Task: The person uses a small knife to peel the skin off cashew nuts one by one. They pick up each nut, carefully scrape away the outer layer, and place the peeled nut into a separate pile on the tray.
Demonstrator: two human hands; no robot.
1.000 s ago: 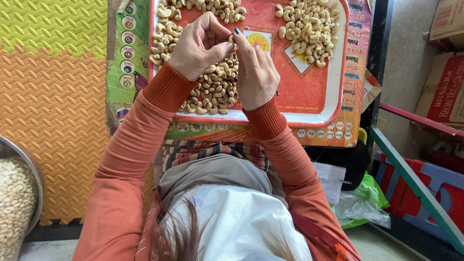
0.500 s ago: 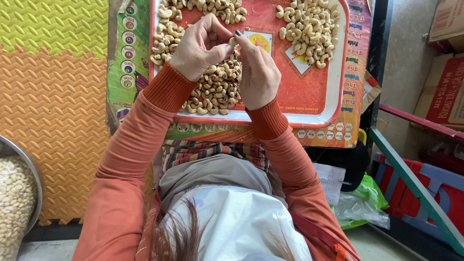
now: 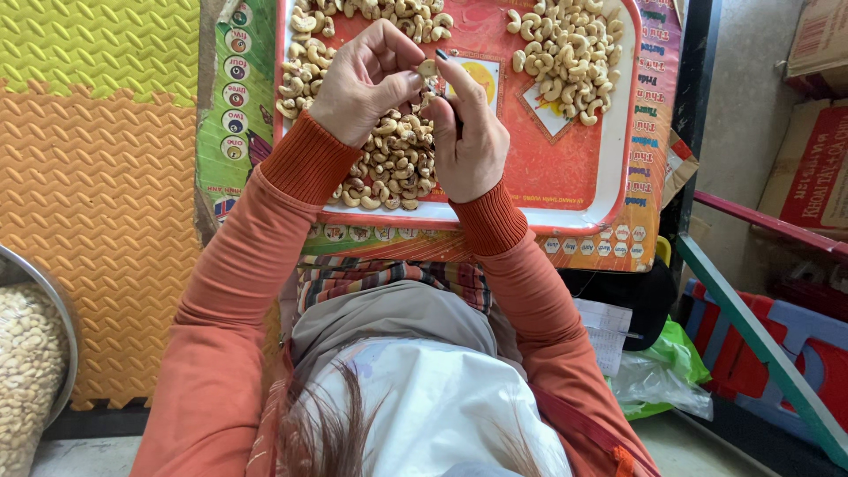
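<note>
A: Cashew nut [image 3: 427, 68], upper centre of frame, pinched at the left hand's [image 3: 367, 84] fingertips, above the red tray [image 3: 565, 190]. Pale, curved; long axis looks roughly level across the frame, though it is small and partly covered.

B: And the right hand [image 3: 473, 132]?

A: Just right of the nut and a little below it, touching or nearly so. Thumb and forefinger are closed on something thin and dark, perhaps a small blade; too small to name. So both hands are gripping: left on the nut, right on that dark sliver. Left is the nearer, since it has the nut itself.

B: What lies under them?

A: A heap of cashews [image 3: 389, 163] on the tray's left half, directly below both hands. A second heap [image 3: 565, 53] sits upper right on the tray, well apart from the hands, with bare red tray between the two heaps.

B: Anything in the way?

A: Nothing between the hands. The orange sleeves [image 3: 265, 256] run up from the lower frame to both wrists. Beneath the tray, a printed board [image 3: 609, 247] with coloured circles.

B: Further out?

A: Foam mat [image 3: 97, 177], green and orange, on the left. A metal bowl [image 3: 62, 318] of pale kernels at lower left edge. Green plastic bag [image 3: 671, 371] lower right; cardboard boxes [image 3: 817, 150] far right.
</note>
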